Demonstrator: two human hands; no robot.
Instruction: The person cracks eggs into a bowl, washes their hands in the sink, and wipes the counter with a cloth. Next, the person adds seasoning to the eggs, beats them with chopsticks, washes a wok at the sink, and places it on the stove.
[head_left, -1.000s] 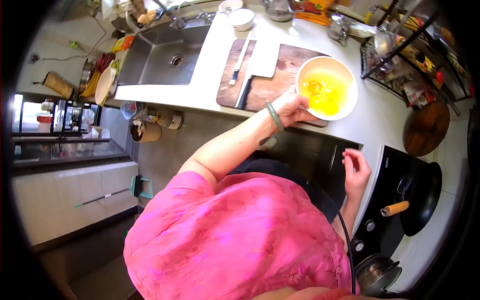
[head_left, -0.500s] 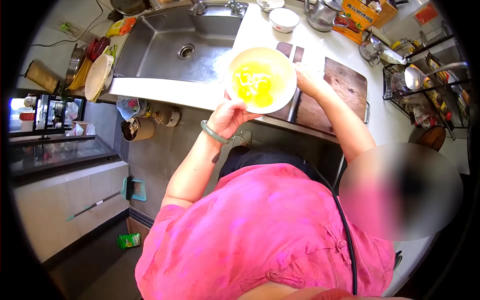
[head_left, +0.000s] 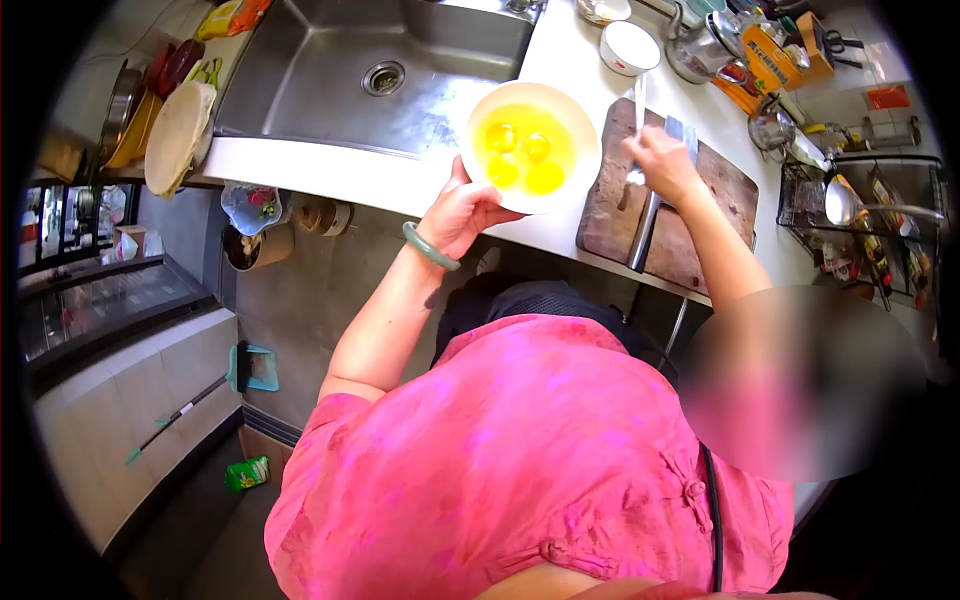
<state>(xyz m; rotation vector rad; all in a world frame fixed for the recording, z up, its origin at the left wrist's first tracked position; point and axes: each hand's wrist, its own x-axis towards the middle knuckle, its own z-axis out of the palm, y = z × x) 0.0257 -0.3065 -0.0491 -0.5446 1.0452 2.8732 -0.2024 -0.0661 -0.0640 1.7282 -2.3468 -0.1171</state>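
Observation:
My left hand (head_left: pixel 463 210) grips the near left rim of a pale bowl (head_left: pixel 585 165), thumb on the side and fingers beneath. Several unbroken egg yolks (head_left: pixel 537 147) lie in clear egg white inside it. The bowl is held tilted above the counter edge by the sink. Over the wooden cutting board (head_left: pixel 725 195), my right hand (head_left: pixel 662 162) has its fingers closed around a slim white utensil (head_left: pixel 640 95), whose exact kind I cannot make out. A cleaver (head_left: pixel 645 232) lies on the board, partly hidden under this hand.
A steel sink (head_left: pixel 440 90) is set into the counter at the left. Behind the board stand a small white bowl (head_left: pixel 630 50) and a metal kettle (head_left: pixel 703 48). A wire rack (head_left: pixel 800 195) with a ladle (head_left: pixel 842 203) is on the right. A round pale board (head_left: pixel 178 138) leans left.
My right hand has left the bowl's rim and moved right onto the white utensil over the board. My left hand still holds the bowl. The view has shifted, and the yolks show more clearly.

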